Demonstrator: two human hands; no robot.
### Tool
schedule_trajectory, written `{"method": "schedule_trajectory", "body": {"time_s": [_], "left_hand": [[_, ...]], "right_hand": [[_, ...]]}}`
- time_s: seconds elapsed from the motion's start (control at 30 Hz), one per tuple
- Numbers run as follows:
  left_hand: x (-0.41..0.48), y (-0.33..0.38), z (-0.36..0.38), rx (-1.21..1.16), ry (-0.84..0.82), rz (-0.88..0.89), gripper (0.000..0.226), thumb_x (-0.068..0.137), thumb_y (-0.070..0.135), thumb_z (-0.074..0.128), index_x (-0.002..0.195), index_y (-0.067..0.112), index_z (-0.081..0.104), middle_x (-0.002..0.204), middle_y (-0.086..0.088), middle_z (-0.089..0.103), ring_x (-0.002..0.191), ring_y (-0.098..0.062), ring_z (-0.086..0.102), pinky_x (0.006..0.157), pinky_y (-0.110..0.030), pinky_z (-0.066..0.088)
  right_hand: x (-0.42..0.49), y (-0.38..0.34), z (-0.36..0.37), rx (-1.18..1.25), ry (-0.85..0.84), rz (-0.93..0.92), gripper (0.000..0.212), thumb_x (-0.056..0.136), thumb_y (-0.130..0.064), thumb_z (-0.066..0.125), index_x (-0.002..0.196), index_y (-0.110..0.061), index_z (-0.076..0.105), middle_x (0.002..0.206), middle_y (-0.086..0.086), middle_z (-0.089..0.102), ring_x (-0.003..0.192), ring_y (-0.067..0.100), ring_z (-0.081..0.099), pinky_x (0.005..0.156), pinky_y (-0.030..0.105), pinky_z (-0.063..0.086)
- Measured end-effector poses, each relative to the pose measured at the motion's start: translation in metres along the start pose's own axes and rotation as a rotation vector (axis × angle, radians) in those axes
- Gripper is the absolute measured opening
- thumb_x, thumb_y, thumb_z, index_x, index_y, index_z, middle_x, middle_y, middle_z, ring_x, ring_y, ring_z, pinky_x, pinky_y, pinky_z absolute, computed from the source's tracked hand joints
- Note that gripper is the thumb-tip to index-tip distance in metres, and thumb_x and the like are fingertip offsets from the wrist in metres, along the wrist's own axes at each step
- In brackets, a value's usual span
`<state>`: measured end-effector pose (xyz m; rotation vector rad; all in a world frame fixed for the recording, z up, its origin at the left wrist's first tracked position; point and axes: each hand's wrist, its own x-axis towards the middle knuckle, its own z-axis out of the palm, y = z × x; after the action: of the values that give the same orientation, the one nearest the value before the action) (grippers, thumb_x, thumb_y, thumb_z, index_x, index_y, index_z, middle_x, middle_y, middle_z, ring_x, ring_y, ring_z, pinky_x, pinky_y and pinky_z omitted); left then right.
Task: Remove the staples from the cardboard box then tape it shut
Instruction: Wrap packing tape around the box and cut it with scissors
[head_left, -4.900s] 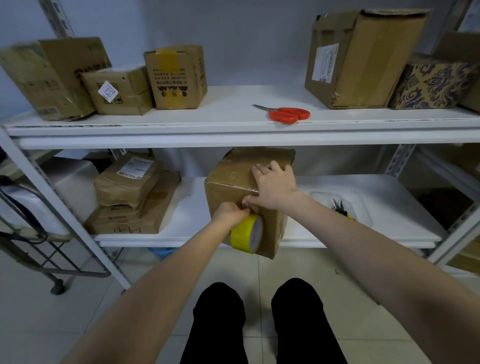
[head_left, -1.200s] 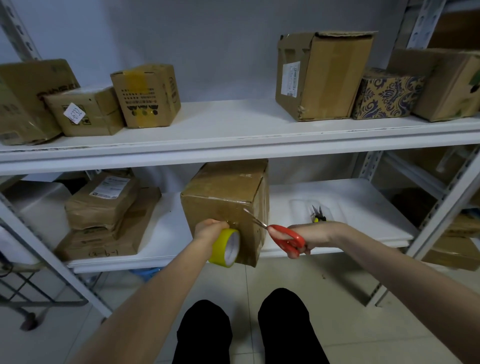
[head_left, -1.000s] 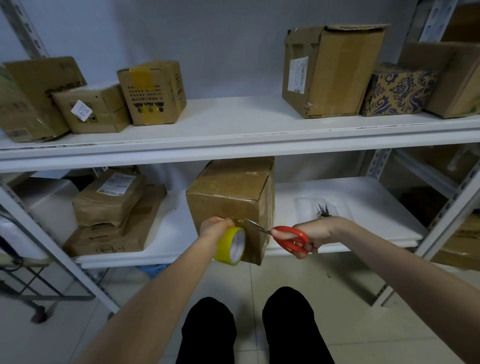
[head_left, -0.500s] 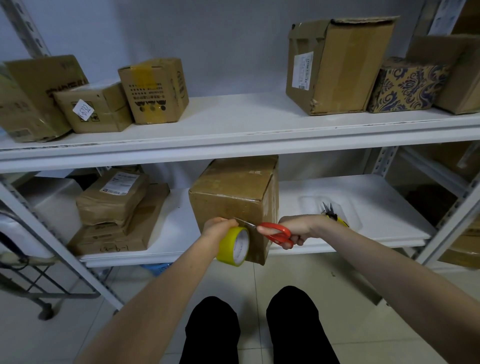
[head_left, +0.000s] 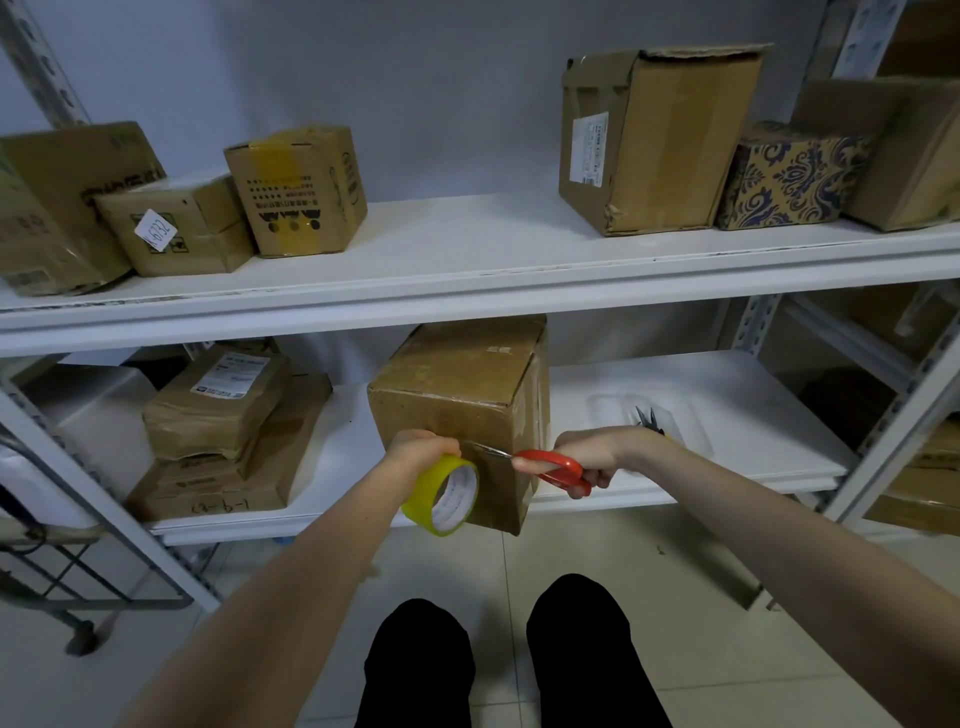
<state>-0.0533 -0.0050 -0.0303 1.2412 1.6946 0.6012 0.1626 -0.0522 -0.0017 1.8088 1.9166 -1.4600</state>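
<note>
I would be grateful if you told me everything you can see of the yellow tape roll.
The tape roll is a ring of glossy yellow tape wound on a white core with faint blue print. It stands on edge, its open centre facing the camera. The left hand grips its top, holding it against the front of the cardboard box on the lower shelf. The blades of the red scissors in the right hand reach just above it; contact cannot be told.

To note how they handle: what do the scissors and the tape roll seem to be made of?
Scissors: glossy red handles, likely plastic; thin grey blades, likely metal. Tape roll: translucent yellow glossy film, probably plastic, on a white printed core, perhaps card.
</note>
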Motion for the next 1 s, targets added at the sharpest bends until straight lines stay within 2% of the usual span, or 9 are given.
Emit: {"method": "schedule_trajectory", "body": {"time_s": [0.13,0.27,0.33,0.4,0.5,0.6,0.67,0.87,1.0], "left_hand": [[0.001,0.005,-0.001,0.116,-0.01,0.04,0.021,0.078,0.021,0.071,0.094,0.008,0.066,0.099,-0.011,0.062,0.092,-0.024,0.057,0.079,-0.031,0.046],[0.002,0.005,-0.001,0.241,0.001,0.116,0.02,0.08,0.022,0.069,0.094,0.007,0.068,0.094,-0.009,0.061,0.093,-0.023,0.056,0.081,-0.031,0.046],[0.001,0.005,-0.002,0.332,0.032,0.178,0.015,0.081,0.021,0.067,0.088,0.008,0.068,0.09,-0.008,0.061,0.09,-0.023,0.055,0.078,-0.03,0.044],[0.0,0.005,-0.002,0.368,0.073,0.219,0.01,0.08,0.019,0.066,0.085,0.01,0.067,0.086,-0.007,0.062,0.086,-0.022,0.055,0.074,-0.027,0.042],[-0.002,0.004,0.001,0.377,0.092,0.242,0.009,0.079,0.018,0.066,0.085,0.011,0.066,0.084,-0.006,0.06,0.084,-0.022,0.055,0.071,-0.025,0.04],[-0.002,0.001,0.002,0.346,0.09,0.233,0.008,0.08,0.018,0.064,0.074,0.017,0.059,0.085,-0.005,0.06,0.085,-0.022,0.055,0.072,-0.023,0.039],[-0.003,-0.001,-0.001,0.319,0.088,0.225,0.012,0.082,0.02,0.063,0.072,0.018,0.058,0.085,-0.006,0.06,0.084,-0.022,0.055,0.073,-0.024,0.04],[0.0,-0.002,-0.007,0.268,0.047,0.196,0.016,0.083,0.023,0.065,0.068,0.019,0.058,0.088,-0.008,0.062,0.088,-0.023,0.055,0.079,-0.027,0.043],[0.002,-0.002,-0.007,0.246,0.018,0.192,0.01,0.083,0.022,0.066,0.075,0.018,0.061,0.09,-0.006,0.061,0.089,-0.021,0.055,0.079,-0.025,0.042]], "right_hand": [[-0.019,0.001,-0.004,-0.113,-0.102,0.023,0.064,0.074,-0.084,0.033,0.061,-0.021,0.032,0.057,-0.003,0.039,0.054,0.012,0.026,0.056,0.024,0.024],[-0.042,-0.009,-0.019,-0.051,0.041,-0.162,0.066,0.07,-0.081,0.047,0.068,-0.015,0.047,0.062,0.001,0.044,0.054,0.011,0.032,0.055,0.022,0.027],[-0.051,-0.021,-0.024,-0.037,0.217,-0.265,0.073,0.066,-0.078,0.056,0.078,-0.006,0.058,0.064,0.003,0.047,0.056,0.012,0.039,0.056,0.023,0.031],[-0.057,-0.035,-0.027,-0.027,0.447,-0.336,0.068,0.064,-0.071,0.064,0.08,-0.005,0.065,0.062,0.0,0.051,0.058,0.012,0.048,0.056,0.022,0.035],[-0.061,-0.057,-0.036,-0.056,0.879,-0.27,0.054,0.062,-0.07,0.072,0.077,-0.02,0.059,0.067,-0.008,0.059,0.067,0.011,0.057,0.057,0.025,0.04],[-0.064,-0.084,-0.05,-0.131,1.12,-0.161,0.057,0.067,-0.068,0.07,0.099,-0.023,0.058,0.09,-0.007,0.062,0.084,0.015,0.058,0.067,0.027,0.045],[-0.064,-0.104,-0.061,-0.144,1.172,-0.127,0.054,0.072,-0.063,0.069,0.104,-0.022,0.059,0.092,-0.004,0.061,0.085,0.016,0.058,0.064,0.027,0.044],[-0.068,-0.154,-0.089,-0.202,1.163,-0.097,0.042,0.076,-0.057,0.067,0.085,-0.017,0.058,0.071,-0.002,0.056,0.074,0.017,0.058,0.052,0.027,0.034],[-0.066,-0.159,-0.106,-0.233,1.192,-0.018,0.045,0.074,-0.056,0.071,0.083,-0.017,0.051,0.074,-0.002,0.053,0.077,0.02,0.056,0.057,0.028,0.036]]}}
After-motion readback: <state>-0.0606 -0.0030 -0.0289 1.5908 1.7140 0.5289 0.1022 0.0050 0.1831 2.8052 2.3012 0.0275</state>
